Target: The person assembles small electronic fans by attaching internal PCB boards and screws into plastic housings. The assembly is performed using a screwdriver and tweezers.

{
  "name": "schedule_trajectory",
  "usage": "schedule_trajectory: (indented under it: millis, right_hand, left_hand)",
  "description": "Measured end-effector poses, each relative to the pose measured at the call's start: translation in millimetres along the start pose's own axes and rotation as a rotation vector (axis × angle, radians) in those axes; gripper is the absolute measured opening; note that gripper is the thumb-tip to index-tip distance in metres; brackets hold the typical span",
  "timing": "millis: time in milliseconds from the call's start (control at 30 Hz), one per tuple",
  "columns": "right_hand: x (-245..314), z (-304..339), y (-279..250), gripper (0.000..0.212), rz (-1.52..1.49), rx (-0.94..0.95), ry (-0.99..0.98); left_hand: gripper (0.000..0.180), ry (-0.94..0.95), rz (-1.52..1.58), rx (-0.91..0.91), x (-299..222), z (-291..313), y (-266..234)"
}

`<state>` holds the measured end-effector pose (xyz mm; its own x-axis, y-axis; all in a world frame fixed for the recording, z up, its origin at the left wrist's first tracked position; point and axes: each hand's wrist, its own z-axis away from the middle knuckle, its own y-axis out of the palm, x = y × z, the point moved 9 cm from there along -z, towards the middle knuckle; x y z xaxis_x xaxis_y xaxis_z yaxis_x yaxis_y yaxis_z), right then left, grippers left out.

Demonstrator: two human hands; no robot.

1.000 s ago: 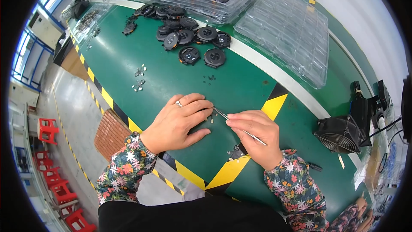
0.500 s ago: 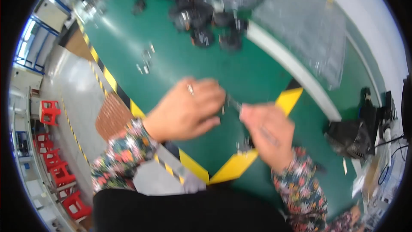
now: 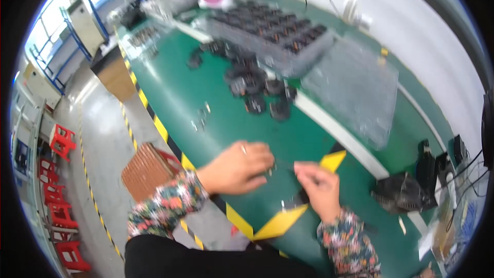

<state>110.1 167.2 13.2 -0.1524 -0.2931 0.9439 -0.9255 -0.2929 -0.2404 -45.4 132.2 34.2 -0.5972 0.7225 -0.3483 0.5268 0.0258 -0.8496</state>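
Over the green table [image 3: 206,144], my left hand [image 3: 239,170], a ring on one finger, is closed with its fingertips together. A tiny metallic piece [image 3: 270,172] shows at those tips, too blurred to name. To its right, my right hand [image 3: 320,185] pinches a thin, pointed metal tool [image 3: 286,168] whose kind is blurred. The tool's tip points left toward the tiny piece; whether they touch cannot be seen. Small metal parts [image 3: 201,118] lie beyond my left hand, and a few more [image 3: 288,204] rest near the yellow tape by my right wrist.
Round black parts [image 3: 252,85] are heaped farther back. Behind them a clear tray [image 3: 303,62] holds rows of black parts, beside an empty-looking plastic tray [image 3: 355,92]. A pale strip [image 3: 339,131] crosses the table. A black mesh-like object [image 3: 396,193] stands right; red stools [image 3: 62,141] are left.
The view has tilted up, so the table and hands sit lower and the black-part tray and pink fan show. Both hands stay close together, the right still pinching the thin tool.
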Motion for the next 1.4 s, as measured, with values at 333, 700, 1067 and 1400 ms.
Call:
schedule_trajectory:
  millis: [333,700,1067,1400]
  right_hand:
    - [-8.6,-14.9,-6.2,0.016,-0.152,0.042,0.081]
    - [-0.9,-2.5,-0.2,0.017,-0.131,0.084,0.082]
    - [-2.3,-6.1,-5.4,0.015,-0.11,0.064,0.093]
    - [-8.2,-9.7,-7.8,0.017,-0.178,0.035,0.114]
  left_hand:
    - [0.031,0.0,-0.111,-0.018,6.8,-4.3,-1.7]
    - [0.034,-0.01,-0.129,0.02,-4.3,4.3,1.6]
    - [0.031,0.012,-0.117,-0.011,-1.7,-4.3,0.6]
    - [0.029,0.015,-0.049,-0.047,-2.7,5.4,-4.8]
